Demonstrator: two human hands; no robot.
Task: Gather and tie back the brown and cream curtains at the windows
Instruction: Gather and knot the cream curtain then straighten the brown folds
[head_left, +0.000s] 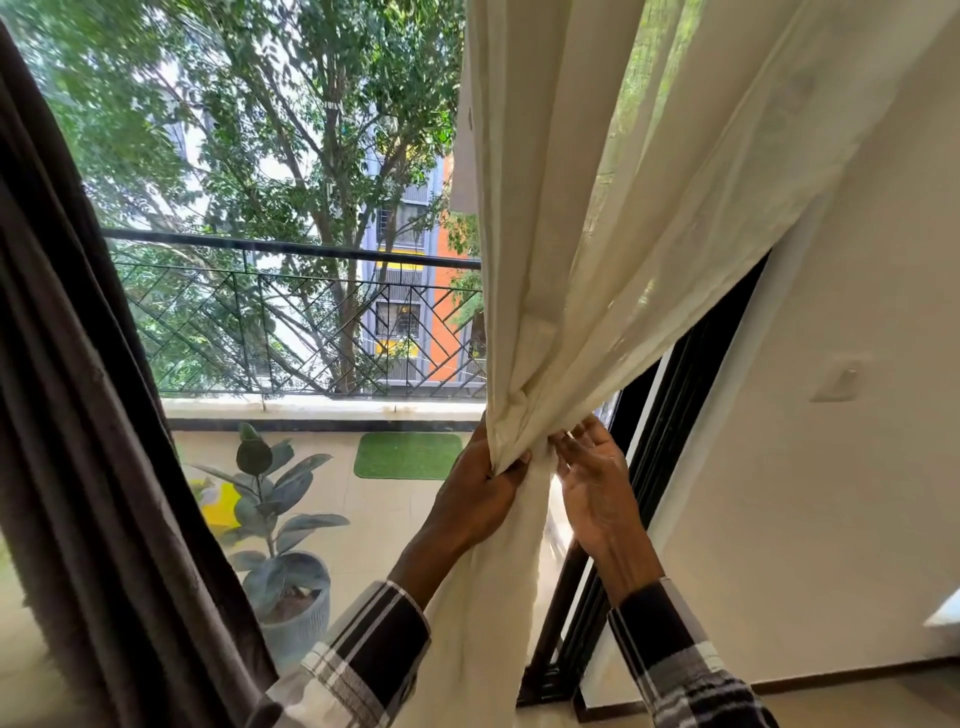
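The cream curtain (597, 234) hangs from the top and is bunched into a narrow waist in the middle of the view. My left hand (478, 493) grips that gathered waist, fingers curled round the fabric. My right hand (592, 478) is beside it on the right, palm towards me, its fingertips touching the bunched cloth at the same height. Below my hands the cream fabric falls loose over my left forearm. The brown curtain (78, 415) hangs down the left edge of the view, untouched.
Behind the glass lies a balcony with a black railing (291, 312), a potted rubber plant (280, 519) and a green mat (408, 454). The black sliding-door frame (670, 441) stands just right of my hands. A cream wall with a switch plate (841, 382) fills the right.
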